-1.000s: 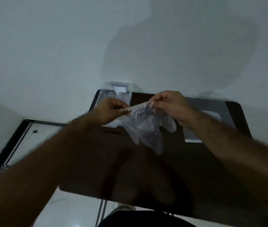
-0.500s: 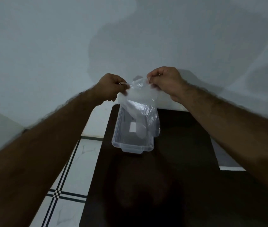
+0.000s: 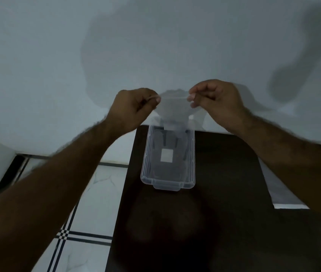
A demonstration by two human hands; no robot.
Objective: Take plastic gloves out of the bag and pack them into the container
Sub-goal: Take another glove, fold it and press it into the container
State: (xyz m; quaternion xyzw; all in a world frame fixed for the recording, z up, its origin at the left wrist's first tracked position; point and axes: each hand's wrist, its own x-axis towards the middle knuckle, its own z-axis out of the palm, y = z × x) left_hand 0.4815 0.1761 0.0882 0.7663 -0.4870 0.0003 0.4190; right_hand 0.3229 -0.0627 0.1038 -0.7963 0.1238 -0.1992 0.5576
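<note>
A thin clear plastic glove (image 3: 173, 110) hangs stretched between my two hands, its lower end dangling into the far end of the container. My left hand (image 3: 131, 108) pinches the glove's left top corner. My right hand (image 3: 216, 101) pinches the right top corner. Below them a clear rectangular plastic container (image 3: 146, 163) lies open on the dark table, with a white label showing through its bottom. The flat plastic bag (image 3: 277, 191) lies at the table's right side, partly hidden under my right forearm.
The dark table (image 3: 224, 193) stands against a pale wall (image 3: 155, 46). Its left edge drops to a white tiled floor (image 3: 96, 193) with dark lines. The container sits near the table's far left corner.
My hands have pulled apart and spread the glove's cuff wider. The glove hangs lower over the container's far end, and the view has shifted closer to the container.
</note>
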